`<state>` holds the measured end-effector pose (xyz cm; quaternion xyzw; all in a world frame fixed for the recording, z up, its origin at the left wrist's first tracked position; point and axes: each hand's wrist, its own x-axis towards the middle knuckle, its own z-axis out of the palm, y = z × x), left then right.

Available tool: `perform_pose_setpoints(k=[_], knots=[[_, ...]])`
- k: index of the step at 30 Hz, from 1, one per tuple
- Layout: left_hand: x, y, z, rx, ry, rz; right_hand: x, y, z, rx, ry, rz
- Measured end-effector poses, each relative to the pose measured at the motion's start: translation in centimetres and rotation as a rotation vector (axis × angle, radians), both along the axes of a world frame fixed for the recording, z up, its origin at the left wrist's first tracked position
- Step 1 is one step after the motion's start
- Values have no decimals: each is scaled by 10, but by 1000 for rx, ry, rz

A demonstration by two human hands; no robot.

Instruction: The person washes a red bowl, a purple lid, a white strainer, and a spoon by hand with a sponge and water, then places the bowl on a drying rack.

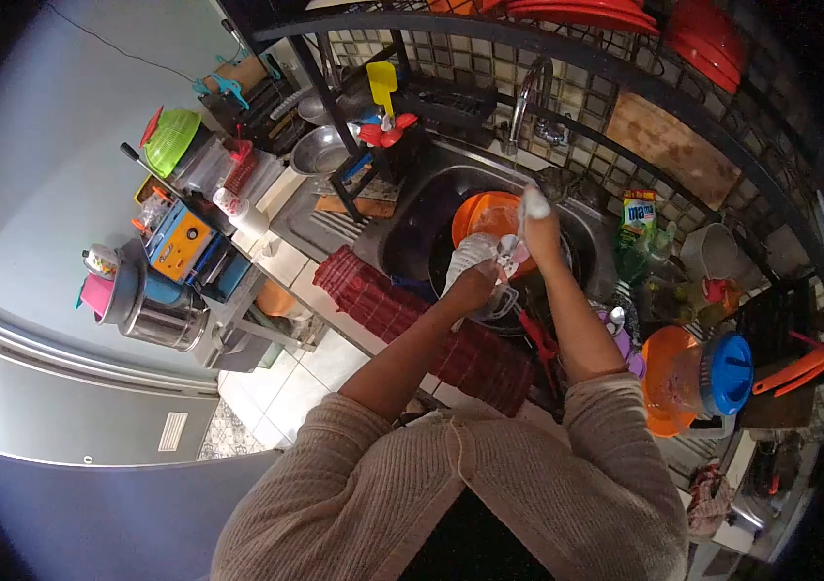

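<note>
My left hand [477,286] is wrapped round a whitish ribbed vessel [471,254], which is tilted over the sink [410,218]. A clear handle-like loop [503,304] shows just below the fingers. My right hand [540,232] is raised beside it under the faucet [528,92], its fingers closed and coated in white foam. I cannot tell what it holds. Behind both hands an orange bowl [470,215] sits in the sink, with a dark round pan partly hidden under it.
A dark red cloth [383,305] lies along the counter's front edge. To the right stand a green detergent pack [638,215], an orange basin [666,368] and a blue-lidded container [730,375]. A black rack [615,73] arches overhead. Metal bowls [320,152] stand left of the sink.
</note>
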<state>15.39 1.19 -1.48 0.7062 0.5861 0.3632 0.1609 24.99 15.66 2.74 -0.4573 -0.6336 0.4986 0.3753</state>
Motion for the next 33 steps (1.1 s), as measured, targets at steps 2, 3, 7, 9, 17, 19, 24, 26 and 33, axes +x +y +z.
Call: perform_pose_setpoints(k=[2, 3, 7, 9, 17, 19, 24, 26, 33], knots=[[-4, 3, 2, -397, -145, 80, -7, -16, 4, 970, -282, 297], [-11, 5, -2, -403, -141, 76, -2, -27, 4, 768, -494, 382], [-29, 6, -10, 10, 296, -55, 22, -32, 56, 174, -472, 1091], [-28, 2, 4, 20, 368, -91, 25, -23, 55, 342, -374, 1071], [-12, 2, 11, -157, 171, -14, 25, -14, 51, 587, -549, 1026], [-10, 6, 8, -200, 123, 66, 24, -9, 46, 685, -562, 953], [-18, 6, 0, -54, 200, 68, 15, -11, 28, 855, -441, 752], [-24, 9, -7, -79, 234, 23, 9, -21, 28, 668, -260, 358], [-30, 9, -27, 63, 272, -14, 9, -18, 12, 679, -12, 524]])
